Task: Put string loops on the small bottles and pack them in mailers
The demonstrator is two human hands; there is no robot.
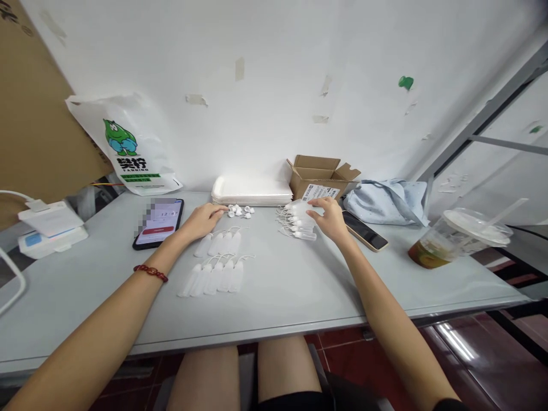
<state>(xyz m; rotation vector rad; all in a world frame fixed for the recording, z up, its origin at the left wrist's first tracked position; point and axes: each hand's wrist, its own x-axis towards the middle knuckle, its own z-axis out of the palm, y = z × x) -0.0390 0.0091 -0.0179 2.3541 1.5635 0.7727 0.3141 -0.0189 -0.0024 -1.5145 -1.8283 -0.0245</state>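
Observation:
My left hand [205,221] lies at the left side of a small pile of white plastic caps [240,212]. Its fingers are stretched out, tips at the nearest cap; I cannot tell whether they touch it. My right hand [329,218] is over the end of a stack of small translucent plastic bottles [303,222] with white string loops, thumb and forefinger apart. Nearer me are two rows of similar flat-lying translucent bottles with strings, a back row [223,244] and a front row [216,278].
Along the wall stand a stack of white sheets or trays [252,191] and an open cardboard box [321,180]. A lit phone [159,222] lies left. On the right are a dark phone [366,231], a pale blue cloth bag [385,202] and a tilted drink cup [449,240].

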